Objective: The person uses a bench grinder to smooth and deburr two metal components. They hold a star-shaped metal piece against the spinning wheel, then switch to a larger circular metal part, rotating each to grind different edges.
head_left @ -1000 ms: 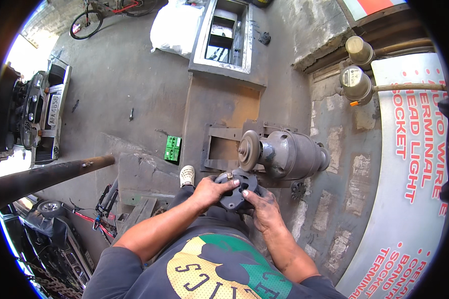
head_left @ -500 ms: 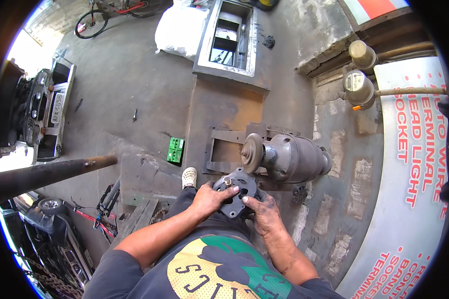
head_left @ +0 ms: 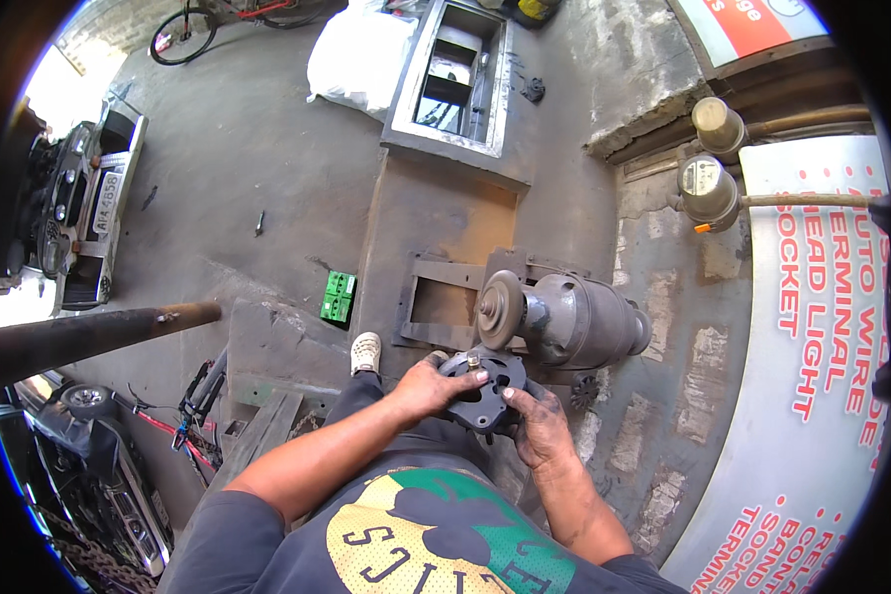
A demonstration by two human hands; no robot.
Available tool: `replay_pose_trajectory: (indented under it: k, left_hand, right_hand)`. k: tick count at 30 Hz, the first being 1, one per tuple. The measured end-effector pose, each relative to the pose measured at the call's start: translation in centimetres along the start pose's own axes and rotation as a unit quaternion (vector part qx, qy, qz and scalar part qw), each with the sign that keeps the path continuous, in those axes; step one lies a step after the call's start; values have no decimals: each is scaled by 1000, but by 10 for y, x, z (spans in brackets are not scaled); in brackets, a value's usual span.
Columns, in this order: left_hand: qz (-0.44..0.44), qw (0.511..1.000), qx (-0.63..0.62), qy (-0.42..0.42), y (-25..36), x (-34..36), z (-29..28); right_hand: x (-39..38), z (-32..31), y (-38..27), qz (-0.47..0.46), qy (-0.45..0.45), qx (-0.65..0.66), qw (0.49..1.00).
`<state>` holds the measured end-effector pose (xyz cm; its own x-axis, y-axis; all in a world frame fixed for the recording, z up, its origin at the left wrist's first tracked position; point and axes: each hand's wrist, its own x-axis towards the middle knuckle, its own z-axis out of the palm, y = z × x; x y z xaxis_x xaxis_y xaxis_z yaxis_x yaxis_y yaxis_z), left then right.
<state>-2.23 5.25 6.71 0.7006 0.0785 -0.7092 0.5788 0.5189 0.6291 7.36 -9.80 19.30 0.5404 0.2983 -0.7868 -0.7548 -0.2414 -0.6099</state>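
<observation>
Both hands grip a dark grey metal plate (head_left: 487, 406) with bolt holes, cutouts and a small brass-coloured fitting on top. My left hand (head_left: 431, 386) has its thumb over the plate's upper left, fingers partly hidden underneath. My right hand (head_left: 537, 426) holds the right side, thumb on the face. Just beyond the plate is a bench grinder motor (head_left: 589, 322) with a round wheel (head_left: 497, 309) on its left shaft, mounted on a metal frame (head_left: 414, 302). Whether the plate's top edge touches the wheel I cannot tell.
A green battery (head_left: 338, 297) lies left of the platform, a framed metal box (head_left: 406, 144) beyond it. A pipe (head_left: 99, 335) crosses the left. Bicycles (head_left: 183, 30), vehicles (head_left: 89, 218) and a white bag (head_left: 356, 59) stand around. Meters (head_left: 708, 193) and a signboard (head_left: 782, 396) line the right.
Over the last half second the plate and both hands have shifted slightly right and upward in view, with the plate's top closer to the wheel. Both hands keep their grip.
</observation>
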Motion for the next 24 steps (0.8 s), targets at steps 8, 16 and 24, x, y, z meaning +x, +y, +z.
replay_pose_trajectory:
  k: [8, 16, 24]
  left_hand:
    - [11, 971, -191, -141, -16, 38, 1]
    - [-36, 982, -158, -97, -3, 27, -7]
    - [-52, 984, -147, -80, 2, 22, -10]
  right_hand:
    - [25, -3, -15, 19, -4, -78, 997]
    - [35, -6, -10, 54, -25, -53, 997]
    - [40, -5, -11, 64, -40, -55, 996]
